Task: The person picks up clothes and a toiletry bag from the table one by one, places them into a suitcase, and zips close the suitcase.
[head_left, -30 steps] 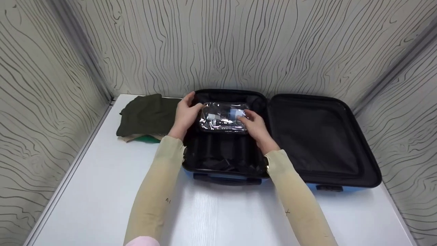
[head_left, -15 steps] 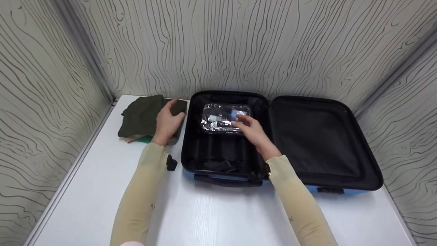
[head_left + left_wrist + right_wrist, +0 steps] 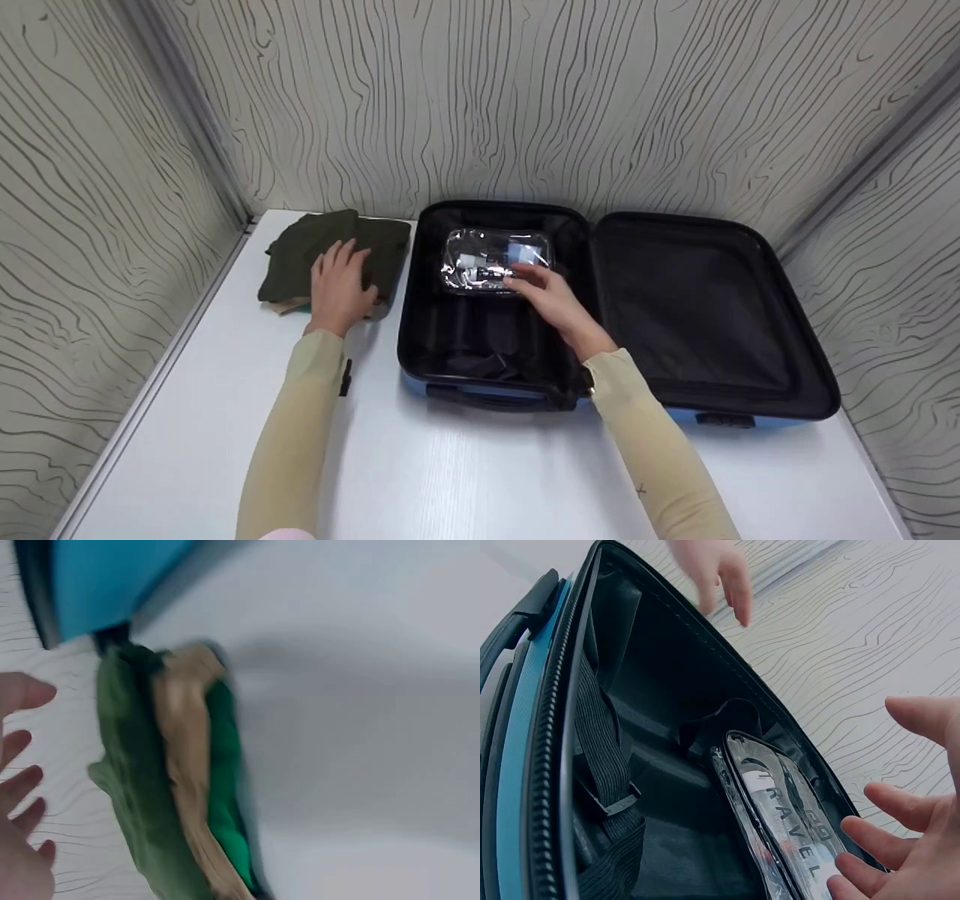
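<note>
In the head view my left hand (image 3: 341, 289) is above the folded stack of clothes (image 3: 300, 259), its fingers spread and nothing held. The left wrist view shows the stack from the side: a dark green garment (image 3: 142, 765), a beige one (image 3: 186, 720) and a bright green one (image 3: 223, 772). A clear toiletry bag (image 3: 487, 259) marked TRAVEL lies in the far part of the opened blue suitcase (image 3: 480, 386). Over the bag's near right corner is my right hand (image 3: 551, 300), fingers loosely extended; the right wrist view shows it apart from the bag.
The suitcase lid (image 3: 705, 307) lies opened flat to the right, near the table's (image 3: 450, 472) right edge. A black strap with a buckle (image 3: 615, 802) is inside the suitcase. Patterned walls (image 3: 480, 105) stand at the back and both sides.
My left hand has let go of the toiletry bag and moved left out of the suitcase to the clothes. The right hand has eased off the bag and stays near it.
</note>
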